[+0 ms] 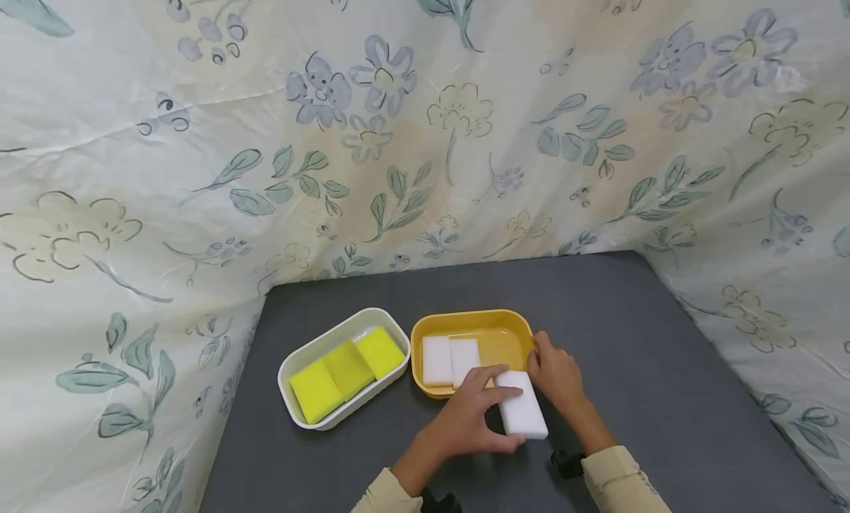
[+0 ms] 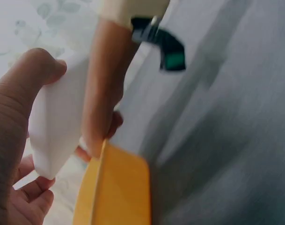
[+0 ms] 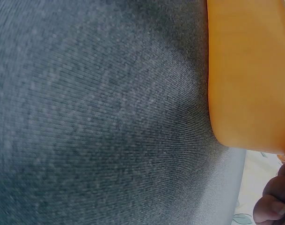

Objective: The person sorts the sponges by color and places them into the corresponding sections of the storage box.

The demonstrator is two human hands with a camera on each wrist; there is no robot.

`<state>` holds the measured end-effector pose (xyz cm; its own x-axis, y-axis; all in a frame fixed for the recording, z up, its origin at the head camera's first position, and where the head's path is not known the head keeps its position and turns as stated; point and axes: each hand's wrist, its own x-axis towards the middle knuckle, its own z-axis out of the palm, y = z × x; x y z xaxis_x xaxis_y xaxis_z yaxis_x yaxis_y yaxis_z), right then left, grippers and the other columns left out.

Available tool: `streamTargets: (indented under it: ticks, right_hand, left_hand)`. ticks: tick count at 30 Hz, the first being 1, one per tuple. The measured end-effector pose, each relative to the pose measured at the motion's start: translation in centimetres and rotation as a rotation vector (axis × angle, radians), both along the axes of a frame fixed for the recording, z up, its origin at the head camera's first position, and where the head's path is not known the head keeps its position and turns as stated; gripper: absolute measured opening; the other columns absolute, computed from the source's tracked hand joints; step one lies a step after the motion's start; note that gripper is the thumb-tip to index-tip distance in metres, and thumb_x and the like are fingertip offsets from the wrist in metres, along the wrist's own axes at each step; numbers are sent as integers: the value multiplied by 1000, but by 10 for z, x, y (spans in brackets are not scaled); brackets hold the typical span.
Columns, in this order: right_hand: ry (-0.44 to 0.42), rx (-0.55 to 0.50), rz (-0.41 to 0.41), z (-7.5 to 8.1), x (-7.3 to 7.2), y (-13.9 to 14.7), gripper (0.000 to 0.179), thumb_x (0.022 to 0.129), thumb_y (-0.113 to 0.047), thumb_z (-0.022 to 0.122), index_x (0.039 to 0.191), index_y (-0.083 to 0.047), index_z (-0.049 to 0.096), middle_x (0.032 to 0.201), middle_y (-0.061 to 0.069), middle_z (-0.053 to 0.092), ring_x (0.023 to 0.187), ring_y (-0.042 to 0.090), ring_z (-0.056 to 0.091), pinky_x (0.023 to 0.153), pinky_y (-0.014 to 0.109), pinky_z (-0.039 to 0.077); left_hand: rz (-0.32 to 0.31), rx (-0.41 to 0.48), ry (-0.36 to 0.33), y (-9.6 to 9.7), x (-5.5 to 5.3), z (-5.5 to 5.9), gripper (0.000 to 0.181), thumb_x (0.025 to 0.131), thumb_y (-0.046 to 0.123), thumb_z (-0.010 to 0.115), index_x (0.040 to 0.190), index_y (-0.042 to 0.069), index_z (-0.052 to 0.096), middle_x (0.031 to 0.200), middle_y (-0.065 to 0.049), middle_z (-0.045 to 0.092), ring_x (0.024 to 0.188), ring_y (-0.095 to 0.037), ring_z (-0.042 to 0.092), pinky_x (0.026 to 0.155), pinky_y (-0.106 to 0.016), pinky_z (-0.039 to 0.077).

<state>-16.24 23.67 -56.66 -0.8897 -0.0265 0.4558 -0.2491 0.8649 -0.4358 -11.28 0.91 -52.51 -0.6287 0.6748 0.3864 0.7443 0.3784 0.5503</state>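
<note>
Between the thumb and fingers of my left hand [image 1: 465, 418] is a white sponge block [image 1: 522, 408], raised over the front right part of a yellow tray [image 1: 505, 343]. The left wrist view shows this block [image 2: 62, 117] tilted, gripped at its opposite edges. My right hand [image 1: 559, 373] pinches the tray's right rim. In the right wrist view its curled fingers [image 3: 273, 201] appear beside the tray's outer wall [image 3: 250, 75]. Inside the tray, two more white sponges [image 1: 436, 360] lie side by side at the left end.
Left of the yellow tray stands a white tray [image 1: 325, 345] holding three yellow sponges [image 1: 347, 370] in a row. Both trays are on a dark grey cloth-covered table [image 1: 664, 395]. A floral curtain [image 1: 425, 144] hangs behind and along the sides.
</note>
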Motion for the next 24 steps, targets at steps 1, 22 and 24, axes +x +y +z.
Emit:
streamTargets:
  ticks: [1,22,24]
  right_hand:
    - [4,1,-3,0,0,0,17,89,-1,64,100,-1,52,54,0,39,40,16,36,38,33,30]
    - [6,3,-6,1,-1,-1,18,87,-1,65,101,0,54,54,0,39,41,17,36,38,35,32]
    - [-15,7,-6,1,-1,-1,17,88,-1,65,101,0,54,54,-1,38,41,16,36,38,33,32]
  left_hand:
    - [12,-5,3,-1,-4,2,60,81,45,80,134,21,65,150,-5,44,130,-19,42,105,-34,41]
    - [96,-162,2,12,-66,-12,44,90,32,72,131,17,66,150,-12,46,138,-27,41,113,-40,33]
    - [102,-163,19,14,-69,-15,40,91,26,71,129,15,66,147,-13,49,135,-25,45,111,-37,37]
